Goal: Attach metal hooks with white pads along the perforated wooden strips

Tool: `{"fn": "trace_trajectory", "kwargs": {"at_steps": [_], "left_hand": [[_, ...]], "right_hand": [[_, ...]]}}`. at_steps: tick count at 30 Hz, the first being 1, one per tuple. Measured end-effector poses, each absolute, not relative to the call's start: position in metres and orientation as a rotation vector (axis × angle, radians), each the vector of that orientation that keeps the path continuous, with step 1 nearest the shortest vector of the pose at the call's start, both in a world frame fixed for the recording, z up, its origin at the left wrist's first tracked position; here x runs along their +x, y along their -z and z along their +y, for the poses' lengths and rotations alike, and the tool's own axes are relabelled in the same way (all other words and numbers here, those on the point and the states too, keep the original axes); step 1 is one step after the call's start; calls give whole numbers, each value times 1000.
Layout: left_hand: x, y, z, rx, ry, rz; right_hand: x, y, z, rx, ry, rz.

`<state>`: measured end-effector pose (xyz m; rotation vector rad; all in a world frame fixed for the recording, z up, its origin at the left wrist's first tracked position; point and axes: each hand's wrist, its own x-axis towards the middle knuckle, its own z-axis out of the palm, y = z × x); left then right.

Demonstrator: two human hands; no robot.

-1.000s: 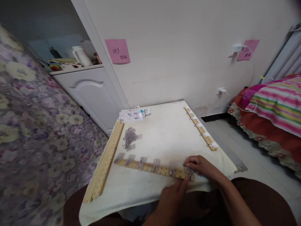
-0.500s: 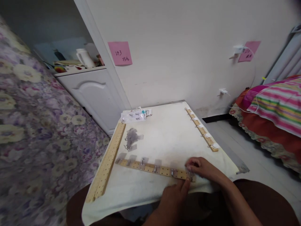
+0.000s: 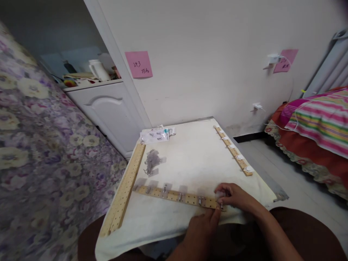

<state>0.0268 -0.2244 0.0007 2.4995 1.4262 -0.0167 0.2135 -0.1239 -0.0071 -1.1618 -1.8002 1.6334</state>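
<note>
A perforated wooden strip (image 3: 174, 196) with several clear adhesive hooks lies across the near part of the cloth-covered table (image 3: 195, 159). My right hand (image 3: 235, 197) rests at its right end, fingers curled and pinched on a clear hook there. My left hand (image 3: 201, 228) comes up from below, its fingertips touching the strip's right end from the near side.
A long wooden strip (image 3: 125, 188) lies along the table's left edge. Another strip with white hooks (image 3: 233, 150) lies at the right edge. Loose clear hooks (image 3: 152, 161) and hook packets (image 3: 154, 135) sit at the back left. A flowered bed stands left, a striped quilt right.
The view shifted slightly. My right hand's fingers have closed tighter on the hook at the strip's right end, and my left hand stays pressed against the strip.
</note>
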Motion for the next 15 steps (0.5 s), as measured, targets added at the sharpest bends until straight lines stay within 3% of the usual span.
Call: {"fn": "trace_trajectory", "kwargs": {"at_steps": [15], "left_hand": [[26, 13, -222, 2512, 64, 1527]], "right_hand": [[221, 14, -127, -1122, -1625, -1757]]}}
